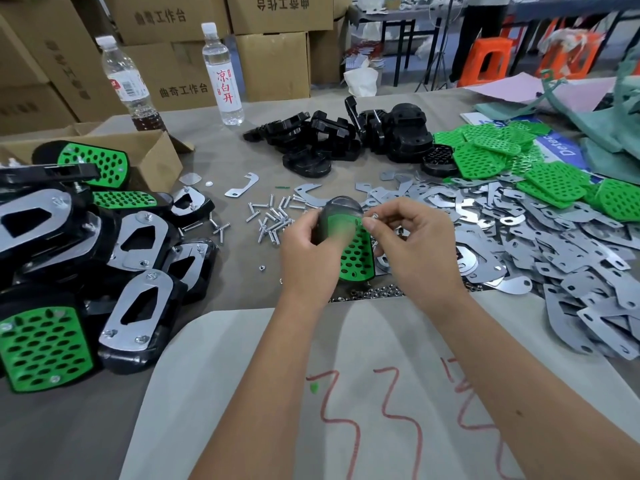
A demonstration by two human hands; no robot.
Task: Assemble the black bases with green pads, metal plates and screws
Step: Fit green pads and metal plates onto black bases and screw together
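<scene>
Centrally, just behind a pale cloth [277,375] marked with red scribbles, the person held a black base with a green pad [349,244] above the counter [221,161]. The left hand [308,251] gripped the base from its left side, fingers curled around the rounded top end, which was blurred. The right hand [412,244] pinched a small screw [373,215] between thumb and forefinger at the upper right edge of the green pad; whether the screw had entered a hole could not be told.

Taking that held base as the landmark: loose screws [270,220] lay scattered just to its left on the counter, and a row of small nuts [367,293] lay just below it along the edge of the cloth. A wide heap of metal plates [540,244] spread to its right, reaching beneath the right hand. Behind and to the right of it sat a pile of loose green pads [512,157], and directly behind it a cluster of bare black bases [346,133]. Far to its left lay a pile of assembled bases [86,258], some showing green pads, others showing metal plates with screw ends. Behind that pile stood an open cardboard box [152,157], and behind the box two clear plastic bottles [221,71] stood upright, well apart from the held base.
</scene>
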